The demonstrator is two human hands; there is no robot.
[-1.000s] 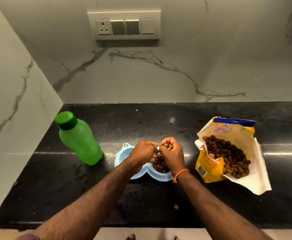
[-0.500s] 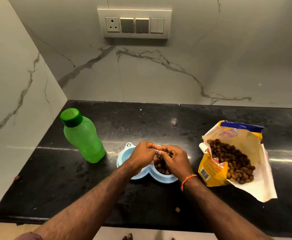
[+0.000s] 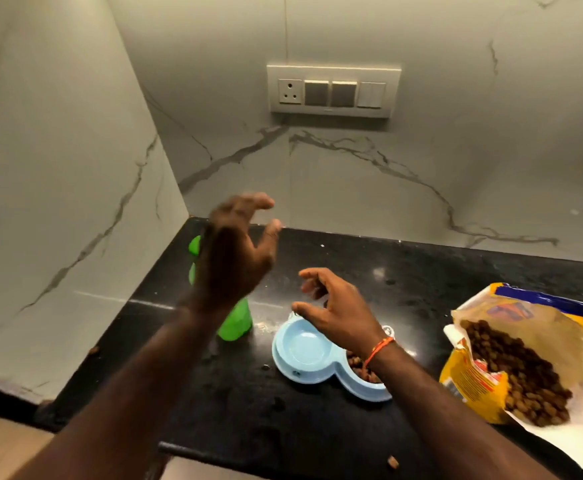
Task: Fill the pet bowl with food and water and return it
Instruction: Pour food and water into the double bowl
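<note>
A light blue double pet bowl (image 3: 312,374) sits on the black counter. Its left cup (image 3: 304,348) is bare; its right cup holds brown kibble (image 3: 362,370), partly hidden by my right wrist. My left hand (image 3: 234,258) is raised above the counter, fingers spread, holding nothing, and it covers most of the green water bottle (image 3: 236,322) behind it. My right hand (image 3: 338,311) hovers over the bowl, fingers apart and empty. The torn-open yellow food bag (image 3: 511,362) lies on its side to the right, full of kibble.
The black counter (image 3: 404,278) meets marble walls at the back and left. A switch panel (image 3: 333,91) hangs on the back wall. A stray kibble piece (image 3: 393,461) lies near the front edge, and another (image 3: 93,349) by the left wall.
Both hands left the kibble cup and lifted apart; the left rose up in front of the bottle, the right opened above the bowl. The camera swung left and tilted upward.
</note>
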